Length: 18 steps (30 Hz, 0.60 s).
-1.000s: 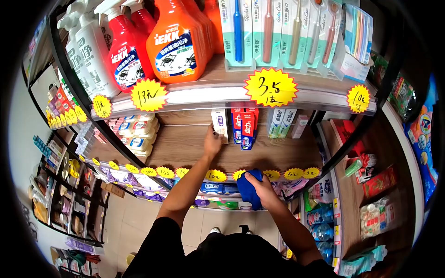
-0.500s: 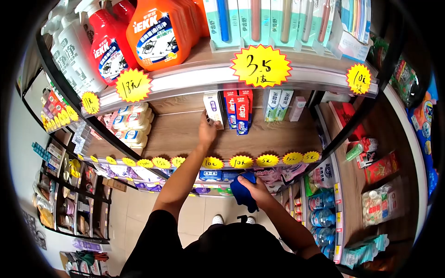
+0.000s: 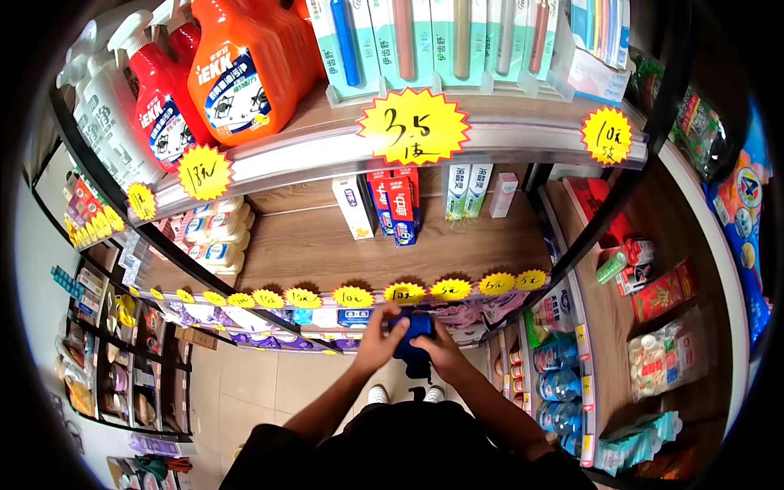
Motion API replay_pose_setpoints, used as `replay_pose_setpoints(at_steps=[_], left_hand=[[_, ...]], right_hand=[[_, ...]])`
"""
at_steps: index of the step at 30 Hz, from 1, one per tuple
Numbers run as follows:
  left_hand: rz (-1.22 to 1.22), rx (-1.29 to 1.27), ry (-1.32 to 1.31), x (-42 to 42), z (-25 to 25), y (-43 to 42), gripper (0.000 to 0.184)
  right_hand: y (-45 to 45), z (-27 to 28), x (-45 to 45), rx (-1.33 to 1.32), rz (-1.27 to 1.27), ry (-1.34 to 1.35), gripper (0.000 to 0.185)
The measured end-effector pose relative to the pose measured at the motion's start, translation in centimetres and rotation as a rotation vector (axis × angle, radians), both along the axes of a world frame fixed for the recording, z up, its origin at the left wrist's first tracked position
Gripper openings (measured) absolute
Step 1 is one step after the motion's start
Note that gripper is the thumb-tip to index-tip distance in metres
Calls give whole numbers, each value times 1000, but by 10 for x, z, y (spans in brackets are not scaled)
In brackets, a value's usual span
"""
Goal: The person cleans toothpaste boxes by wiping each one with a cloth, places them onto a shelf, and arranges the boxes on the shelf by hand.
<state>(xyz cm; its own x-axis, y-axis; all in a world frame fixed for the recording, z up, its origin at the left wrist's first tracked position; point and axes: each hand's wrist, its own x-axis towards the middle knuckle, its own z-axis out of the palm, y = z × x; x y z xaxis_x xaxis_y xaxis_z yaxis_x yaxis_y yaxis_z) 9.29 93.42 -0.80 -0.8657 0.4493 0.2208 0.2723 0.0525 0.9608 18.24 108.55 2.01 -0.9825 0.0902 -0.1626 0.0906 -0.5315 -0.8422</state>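
Both hands are together low in front of the shelf's front edge, at a dark blue cloth (image 3: 415, 331). My right hand (image 3: 445, 354) grips the cloth's right side, thumb on top. My left hand (image 3: 378, 338) pinches its left side; some fingertips are hidden. The cloth hangs down between the hands. Above them on the wooden shelf (image 3: 327, 265) stand a white toothpaste box (image 3: 354, 209), red and blue toothpaste boxes (image 3: 402, 211), green and white toothpaste boxes (image 3: 468, 193) and a small pinkish box (image 3: 504, 196).
Yellow price tags (image 3: 353, 296) line the shelf's front edge. Stacked soap packs (image 3: 224, 237) sit at its left end. The upper shelf holds an orange cleaner bottle (image 3: 237, 73) and toothbrush packs (image 3: 404, 41). Side shelves hold blue bottles (image 3: 559, 384) at right. Dark posts (image 3: 600, 216) frame the shelf.
My left hand has let go of the white toothpaste box on the shelf and come down to the blue cloth. The box now stands slightly tilted. The view has shifted slightly.
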Motion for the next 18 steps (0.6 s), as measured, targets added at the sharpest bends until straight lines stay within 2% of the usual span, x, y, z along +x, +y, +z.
replay_pose_setpoints(at_steps=[1, 2, 3, 6, 8, 10, 14, 18], left_hand=[[-17, 43, -117, 11, -11, -1, 44], [-10, 47, -329, 28, 7, -2, 50], [19, 50, -485, 35, -1, -7, 50], [84, 128, -597, 53, -3, -22, 40], [79, 183, -622, 60, -8, -39, 40], [109, 197, -666, 67, -8, -58, 44], [264, 211, -612, 86, -8, -95, 38], [461, 314, -579, 106, 2, -134, 33]], right_hand=[[-1, -3, -1, 4, 11, 5, 56], [-3, -6, -2, 57, -14, 35, 57], [-5, -10, -1, 108, -33, 64, 57], [-16, -31, -3, 201, 27, 134, 52], [-26, -49, -9, 291, 49, 187, 45], [-35, -47, -11, 437, 109, 181, 42], [-71, -31, -10, 629, 172, 207, 41], [-108, -18, -7, 617, 284, 199, 40]])
